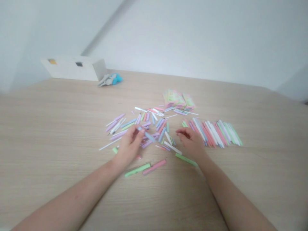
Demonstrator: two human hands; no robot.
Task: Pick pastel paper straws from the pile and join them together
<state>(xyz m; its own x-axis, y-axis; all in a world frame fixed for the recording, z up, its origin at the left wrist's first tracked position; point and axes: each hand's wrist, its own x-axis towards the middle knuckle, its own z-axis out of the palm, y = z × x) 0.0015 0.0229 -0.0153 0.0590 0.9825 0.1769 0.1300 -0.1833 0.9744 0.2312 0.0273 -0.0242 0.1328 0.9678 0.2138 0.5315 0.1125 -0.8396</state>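
Note:
My left hand (130,144) rests on the table with its fingers pinched on a pale blue pen part (147,134) that sticks out to the right. Curled loosely, my right hand (191,141) lies beside it; what its fingers hold, if anything, is hidden. Between and beyond both hands lies a loose scatter of pastel pen barrels and caps (144,123) in purple, blue, pink, green and white. A green piece (137,169) and a pink piece (154,167) lie near my wrists.
A neat row of finished pens (214,132) lies to the right. A stack of colourful packets (179,100) sits behind the scatter. A white box (74,68) and a grey-blue cloth bundle (110,79) stand at the far left of the wooden table (48,134).

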